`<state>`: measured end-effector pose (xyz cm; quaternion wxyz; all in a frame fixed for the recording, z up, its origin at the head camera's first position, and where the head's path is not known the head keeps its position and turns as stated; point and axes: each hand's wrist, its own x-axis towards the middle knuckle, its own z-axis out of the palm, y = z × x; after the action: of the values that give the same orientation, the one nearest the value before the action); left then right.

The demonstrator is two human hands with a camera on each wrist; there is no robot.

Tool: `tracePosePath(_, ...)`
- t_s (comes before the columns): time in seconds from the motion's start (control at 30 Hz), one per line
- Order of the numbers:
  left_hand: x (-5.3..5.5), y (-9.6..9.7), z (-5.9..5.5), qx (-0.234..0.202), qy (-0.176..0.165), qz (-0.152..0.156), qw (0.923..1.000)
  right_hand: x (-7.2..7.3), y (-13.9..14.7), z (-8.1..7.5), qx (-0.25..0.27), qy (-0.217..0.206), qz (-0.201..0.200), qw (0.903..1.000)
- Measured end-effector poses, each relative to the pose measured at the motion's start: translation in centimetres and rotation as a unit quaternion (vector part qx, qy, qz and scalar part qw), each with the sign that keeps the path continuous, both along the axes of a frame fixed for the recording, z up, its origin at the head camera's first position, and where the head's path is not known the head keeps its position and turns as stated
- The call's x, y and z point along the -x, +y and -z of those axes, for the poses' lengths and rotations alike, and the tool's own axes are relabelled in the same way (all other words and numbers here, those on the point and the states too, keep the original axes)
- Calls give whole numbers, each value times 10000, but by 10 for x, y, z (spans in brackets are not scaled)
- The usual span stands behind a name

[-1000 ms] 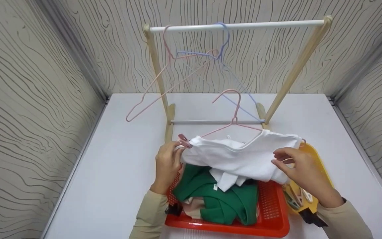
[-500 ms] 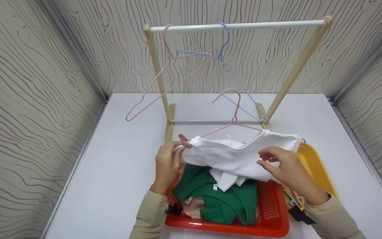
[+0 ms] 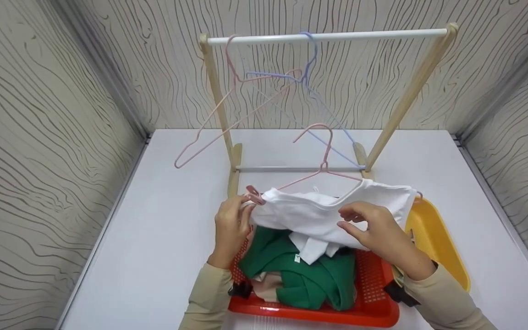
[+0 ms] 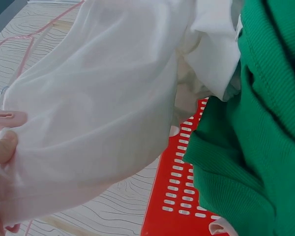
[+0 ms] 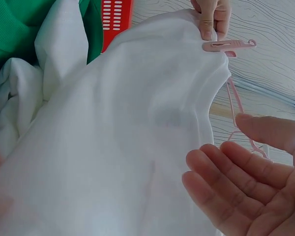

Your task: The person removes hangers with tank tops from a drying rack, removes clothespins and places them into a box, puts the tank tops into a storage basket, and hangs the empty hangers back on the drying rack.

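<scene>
A white shirt (image 3: 300, 217) hangs on a pink wire hanger (image 3: 325, 164), whose hook stands free above the neckline. My left hand (image 3: 231, 227) pinches the shirt at its left shoulder. Right by those fingertips, a pink clothespin (image 5: 223, 45) is clipped on the shirt near the neckline. My right hand (image 3: 376, 231) is over the front of the shirt, fingers loosely bent and thumb apart, with nothing between them. In the right wrist view its palm faces the neckline side. Below the shirt, a green ribbed garment (image 3: 300, 279) lies in a red basket (image 3: 314, 316).
Behind stands a wooden rack with a white bar (image 3: 374, 35). Another pink hanger (image 3: 198, 134) and a lavender hanger (image 3: 307, 68) hang from it. At the right a yellow tray (image 3: 442, 247) sits beside the basket, partly covered by the right arm.
My right hand has moved left across the shirt front, from its right side toward the middle. The left hand, shirt, hanger and clothespin have stayed put.
</scene>
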<state>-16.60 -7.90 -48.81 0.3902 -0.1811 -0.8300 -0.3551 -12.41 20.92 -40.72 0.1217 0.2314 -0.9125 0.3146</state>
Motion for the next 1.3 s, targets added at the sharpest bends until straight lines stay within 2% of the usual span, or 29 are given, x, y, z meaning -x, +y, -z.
tracePosePath(0.27,0,0,-1,-11,-39,-24,10000,4,-11,0,54,419,-366,9984)
tracePosePath(0.77,0,1,0,-41,-27,11,10000,4,-31,-7,-35,207,-503,9985)
tracePosePath(0.9,0,1,0,-36,-47,22,10000,6,-38,-6,90,581,-631,9963)
tracePosePath(1.1,0,1,-1,-52,-68,51,10000,12,-51,-3,495,1236,-1032,9857)
tracePosePath(1.3,0,1,-2,-43,-22,59,10000,14,-64,-4,598,1277,-1316,9812)
